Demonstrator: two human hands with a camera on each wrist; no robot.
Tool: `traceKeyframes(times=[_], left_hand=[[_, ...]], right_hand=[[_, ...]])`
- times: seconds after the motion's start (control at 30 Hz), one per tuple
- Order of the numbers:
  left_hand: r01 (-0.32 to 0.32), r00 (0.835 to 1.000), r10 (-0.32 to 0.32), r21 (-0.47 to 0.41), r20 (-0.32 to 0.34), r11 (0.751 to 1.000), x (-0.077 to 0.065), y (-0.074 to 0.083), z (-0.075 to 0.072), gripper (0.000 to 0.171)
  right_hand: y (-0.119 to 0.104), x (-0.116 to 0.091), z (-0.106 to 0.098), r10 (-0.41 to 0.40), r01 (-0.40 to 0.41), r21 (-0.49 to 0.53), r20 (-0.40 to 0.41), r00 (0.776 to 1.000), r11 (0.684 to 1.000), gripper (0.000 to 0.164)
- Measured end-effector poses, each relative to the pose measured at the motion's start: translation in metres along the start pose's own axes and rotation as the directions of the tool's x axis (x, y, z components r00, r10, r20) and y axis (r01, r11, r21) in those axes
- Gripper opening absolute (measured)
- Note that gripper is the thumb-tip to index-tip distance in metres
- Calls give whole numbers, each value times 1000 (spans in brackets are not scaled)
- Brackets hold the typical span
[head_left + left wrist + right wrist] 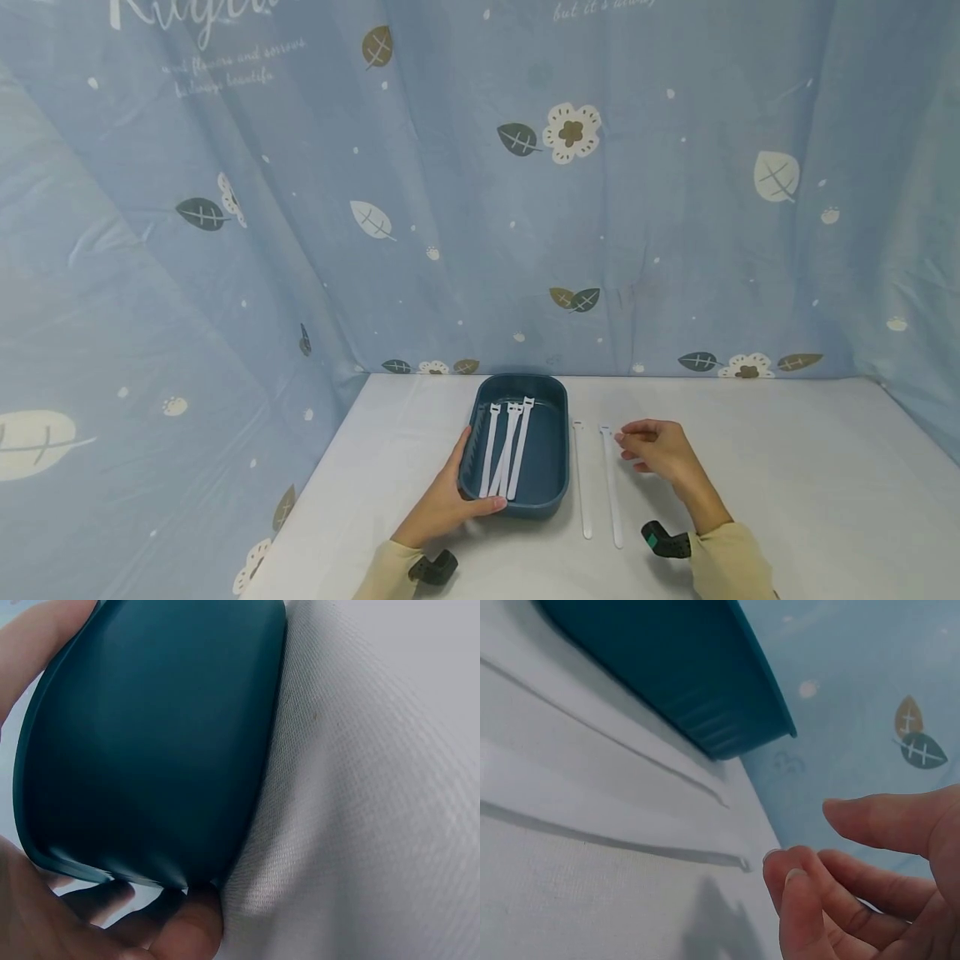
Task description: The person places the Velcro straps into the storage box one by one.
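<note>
My left hand [444,500] grips the dark teal plastic basket [542,505] at its near left corner. Its thumb lies along the near rim and the fingers reach round the left side, seen closely in the left wrist view. Several white cable straps with slotted heads lie lengthwise inside, among them one strap [489,450] at the left. Two more lie on the table right of the basket: a nearer strap [582,483] and an outer strap [611,492]. Beside the outer strap's head hovers my right hand [662,450], thumb and fingers apart with nothing between them.
A white cloth-covered table [810,483] stretches out to the right. Blue printed curtain [465,200] hangs behind it and down the left side. Dark wrist-worn devices sit below each hand, such as the right one [663,540].
</note>
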State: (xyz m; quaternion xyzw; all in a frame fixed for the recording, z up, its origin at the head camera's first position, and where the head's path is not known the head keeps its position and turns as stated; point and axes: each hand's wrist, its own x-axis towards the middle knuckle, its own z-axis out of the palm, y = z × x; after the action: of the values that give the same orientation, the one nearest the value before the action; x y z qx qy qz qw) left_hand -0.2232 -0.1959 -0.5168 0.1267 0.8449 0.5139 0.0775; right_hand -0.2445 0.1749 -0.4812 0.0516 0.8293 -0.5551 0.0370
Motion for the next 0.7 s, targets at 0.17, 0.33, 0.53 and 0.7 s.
traceKeyframes(times=[0.17,0.33,0.53,0.7], left_hand=[[-4,1000,4,0,0,1000,0,-1,0,125],[0,1000,0,5,-1,1000,0,-1,0,125],[-3,1000,3,4,1,1000,0,1,0,124],[-4,1000,4,-3,5,1000,0,1,0,125]], right_hand=[[3,1,1,10,-10,-9,3,1000,1000,42],[5,1,3,14,-14,-20,6,1000,1000,40],[7,1,5,19,-18,-34,6,1000,999,39],[9,2,7,19,-19,-55,-1,1000,998,38]])
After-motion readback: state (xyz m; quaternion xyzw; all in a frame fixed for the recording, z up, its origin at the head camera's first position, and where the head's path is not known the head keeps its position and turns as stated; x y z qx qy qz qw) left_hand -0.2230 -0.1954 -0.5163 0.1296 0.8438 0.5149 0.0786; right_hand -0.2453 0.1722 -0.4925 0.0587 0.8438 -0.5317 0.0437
